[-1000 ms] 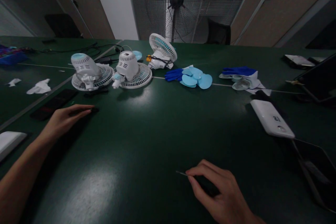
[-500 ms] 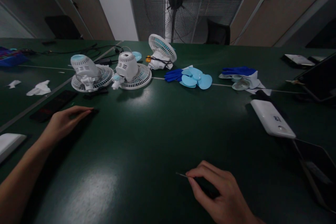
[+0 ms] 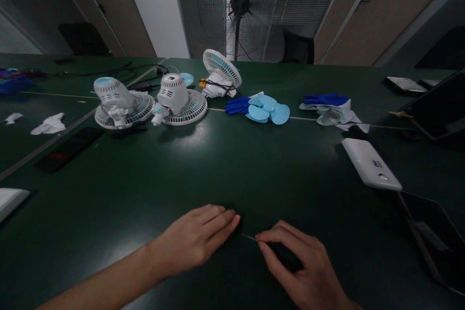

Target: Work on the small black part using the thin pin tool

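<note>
Pinching what looks like a small screwdriver near the base of its thin metal shaft, your right hand has it on the near side of the light-blue fan blade, well apart from it. The dark handle seems to lie back inside your curled fingers, which hide much of it. Judging by its slimness, the screwdriver should feel light and stiff — hard to bend, and not fragile. The bare metal is probably smooth and could roll between fingertips, so the handle looks the surer place to take hold, with thumb and forefinger close to the neck for fine aim. Your left hand is also on the near side of the fan blade, somewhat to its left, palm down and near the screwdriver's tip — whether its fingers grasp anything, I cannot tell.
</note>
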Demonstrator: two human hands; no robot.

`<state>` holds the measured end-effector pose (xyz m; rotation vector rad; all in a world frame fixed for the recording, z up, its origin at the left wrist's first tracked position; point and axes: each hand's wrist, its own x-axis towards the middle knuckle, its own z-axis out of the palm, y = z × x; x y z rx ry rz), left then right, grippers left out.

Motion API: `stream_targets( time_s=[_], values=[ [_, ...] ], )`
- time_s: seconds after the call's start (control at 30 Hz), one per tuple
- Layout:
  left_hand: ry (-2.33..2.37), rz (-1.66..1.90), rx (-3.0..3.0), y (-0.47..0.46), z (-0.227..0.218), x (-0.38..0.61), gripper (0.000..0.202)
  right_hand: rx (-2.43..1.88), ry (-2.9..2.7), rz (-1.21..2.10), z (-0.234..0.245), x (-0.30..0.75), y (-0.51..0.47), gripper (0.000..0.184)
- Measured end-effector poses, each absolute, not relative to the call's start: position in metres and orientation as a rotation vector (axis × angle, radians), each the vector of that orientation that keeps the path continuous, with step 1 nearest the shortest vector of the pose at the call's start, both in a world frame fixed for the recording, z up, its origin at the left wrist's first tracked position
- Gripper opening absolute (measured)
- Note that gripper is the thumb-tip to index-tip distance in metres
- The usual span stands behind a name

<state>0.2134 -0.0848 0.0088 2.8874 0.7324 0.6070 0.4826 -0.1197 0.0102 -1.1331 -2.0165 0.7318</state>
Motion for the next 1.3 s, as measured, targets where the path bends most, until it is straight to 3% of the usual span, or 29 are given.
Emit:
stream_targets(
  time_s=[0.17, 0.47, 0.63, 1.3],
  values=[
    [0.771, 0.613, 2.497, -0.085, 0.008, 0.23, 0.033, -1.162, -1.973, 0.694, 0.012, 0.482, -0.119, 0.017],
    [0.834, 0.645, 2.107, -0.079, 0.006, 0.227, 0.037, -1.206, -2.06, 0.657, 0.006, 0.485, -0.122, 0.017],
    [0.83, 0.62, 2.104, -0.077, 0.009, 0.228, 0.019, -1.205, -2.115, 0.647, 0.001, 0.487, -0.122, 0.018],
    [0.811, 0.493, 2.266, -0.082, 0.013, 0.226, 0.023, -1.049, -2.132, 0.694, 0.002, 0.487, -0.121, 0.022]
  ],
)
